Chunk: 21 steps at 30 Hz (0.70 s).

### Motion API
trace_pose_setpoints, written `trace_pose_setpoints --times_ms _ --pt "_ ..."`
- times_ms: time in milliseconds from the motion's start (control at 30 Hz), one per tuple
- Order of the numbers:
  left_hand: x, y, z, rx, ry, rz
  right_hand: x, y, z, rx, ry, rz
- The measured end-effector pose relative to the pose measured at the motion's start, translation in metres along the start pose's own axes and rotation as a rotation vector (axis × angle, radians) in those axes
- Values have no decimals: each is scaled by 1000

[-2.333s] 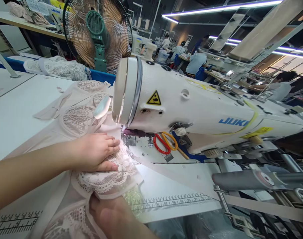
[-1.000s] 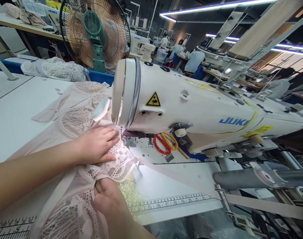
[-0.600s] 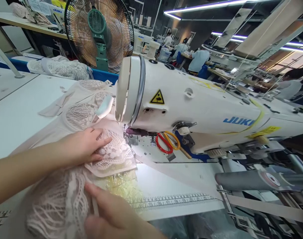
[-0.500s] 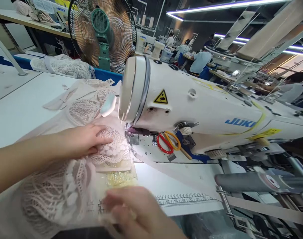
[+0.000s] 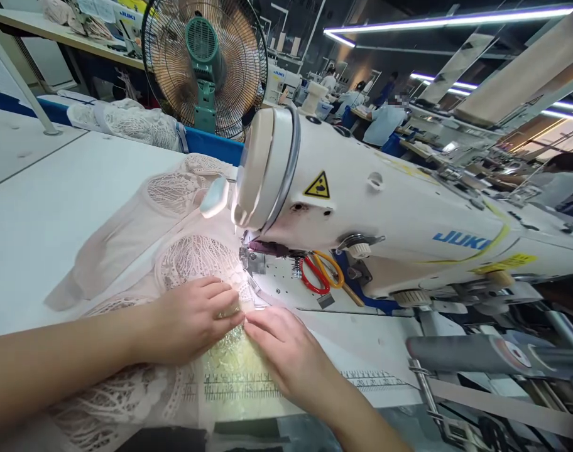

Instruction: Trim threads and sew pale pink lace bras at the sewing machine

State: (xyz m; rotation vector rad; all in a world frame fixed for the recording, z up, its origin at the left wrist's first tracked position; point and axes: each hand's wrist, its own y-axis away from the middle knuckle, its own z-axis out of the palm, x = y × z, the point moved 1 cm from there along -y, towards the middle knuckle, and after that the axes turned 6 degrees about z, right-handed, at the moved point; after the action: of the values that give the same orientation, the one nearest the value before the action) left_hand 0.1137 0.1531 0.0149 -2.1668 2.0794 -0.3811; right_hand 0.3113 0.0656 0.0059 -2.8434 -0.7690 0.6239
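A pale pink lace garment (image 5: 183, 257) lies spread on the white table (image 5: 36, 213) in front of a white JUKI sewing machine (image 5: 385, 220). My left hand (image 5: 192, 320) rests flat on the lace just before the presser foot (image 5: 251, 260), fingers stretched out and together. My right hand (image 5: 284, 345) lies flat beside it, fingertips nearly touching those of the left, pressing the sheer fabric edge down. Both hands hold nothing; they press the cloth against the table.
Red and orange-handled scissors (image 5: 321, 273) lie under the machine arm. A standing fan (image 5: 204, 63) is behind the table, with a heap of lace pieces (image 5: 126, 122) beside it. A printed ruler (image 5: 376, 380) runs along the table's front. Other people work at far tables.
The lace piece has been laid flat near the presser foot. My right hand came up from the table's front edge to lie beside my left, which slid back towards me.
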Motion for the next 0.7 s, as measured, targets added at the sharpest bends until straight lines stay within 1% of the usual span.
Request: trace_pose_setpoints --times_ms 167,400,600,700 --pt "-20 2 3 -5 -19 77 3 -7 1 -23 88 0" --pt "-39 -3 -1 21 -14 156 6 -21 -1 -123 203 28" --pt "-54 -2 2 59 -39 192 3 -38 -2 -163 317 48" --pt "-62 -1 6 83 -31 185 0 -44 0 -181 354 57"
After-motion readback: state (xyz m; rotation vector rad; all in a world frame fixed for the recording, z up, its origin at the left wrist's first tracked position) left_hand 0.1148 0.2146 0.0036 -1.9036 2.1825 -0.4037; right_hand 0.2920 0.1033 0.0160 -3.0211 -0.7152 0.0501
